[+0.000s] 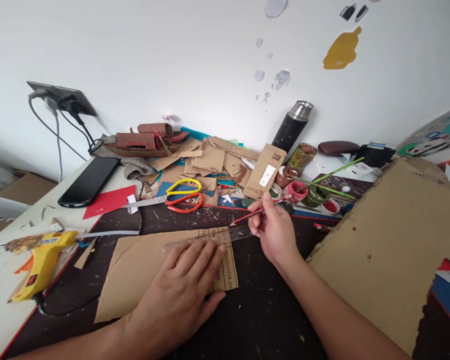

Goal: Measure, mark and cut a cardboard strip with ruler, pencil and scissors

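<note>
My left hand (187, 280) lies flat, its fingers pressing a clear ruler (240, 232) onto a piece of brown cardboard (138, 270) with printed text along its right end. The ruler runs near the cardboard's far edge and sticks out past it on the right. In my right hand (275, 230) is a red and black pencil (255, 212), pinched between the fingers. Its tip points left, close above the cardboard's far right corner; whether it touches cannot be made out.
A yellow hot glue gun (47, 265) and a phone (90, 181) lie on the left. Scissors (172, 197), cardboard scraps (210, 155), a model boat (142, 142), a black flask (292, 125) and paint jars (296, 191) line the back. Large cardboard (390, 240) stands at right.
</note>
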A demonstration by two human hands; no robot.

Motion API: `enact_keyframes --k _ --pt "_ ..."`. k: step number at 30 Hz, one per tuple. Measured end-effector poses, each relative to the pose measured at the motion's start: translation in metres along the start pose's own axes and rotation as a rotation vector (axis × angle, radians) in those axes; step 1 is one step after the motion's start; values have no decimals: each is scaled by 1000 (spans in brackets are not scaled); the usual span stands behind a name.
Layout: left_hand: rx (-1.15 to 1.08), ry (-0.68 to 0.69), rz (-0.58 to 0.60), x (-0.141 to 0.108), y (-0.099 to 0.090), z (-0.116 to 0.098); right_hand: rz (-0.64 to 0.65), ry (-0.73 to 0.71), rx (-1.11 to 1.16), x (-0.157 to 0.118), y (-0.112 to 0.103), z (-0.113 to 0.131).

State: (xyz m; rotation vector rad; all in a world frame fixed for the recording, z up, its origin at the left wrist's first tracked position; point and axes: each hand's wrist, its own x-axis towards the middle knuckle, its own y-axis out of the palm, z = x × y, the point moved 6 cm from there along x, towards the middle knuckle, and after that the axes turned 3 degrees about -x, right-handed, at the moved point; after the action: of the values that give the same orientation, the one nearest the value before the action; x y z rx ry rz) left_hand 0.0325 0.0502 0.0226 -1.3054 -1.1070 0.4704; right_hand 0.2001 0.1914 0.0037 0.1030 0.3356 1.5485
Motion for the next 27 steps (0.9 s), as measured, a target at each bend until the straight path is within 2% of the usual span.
enact_keyframes --k 3,9,13,18,23,27 --pt "-1 11 14 1 -1 0 35 18 -8 -1 3 -1" --pt "16 133 32 1 0 -4 76 57 15 -4 8 -4" --pt "-10 62 49 0 1 -2 136 92 8 -7 13 -6" --pt "2 -4 40 -2 0 0 119 93 48 -7 13 -5" --pt "-1 67 46 -3 -1 -3 105 100 78 -4 11 -5" --pt "-8 62 62 -4 2 -2 81 98 111 -2 9 -3"
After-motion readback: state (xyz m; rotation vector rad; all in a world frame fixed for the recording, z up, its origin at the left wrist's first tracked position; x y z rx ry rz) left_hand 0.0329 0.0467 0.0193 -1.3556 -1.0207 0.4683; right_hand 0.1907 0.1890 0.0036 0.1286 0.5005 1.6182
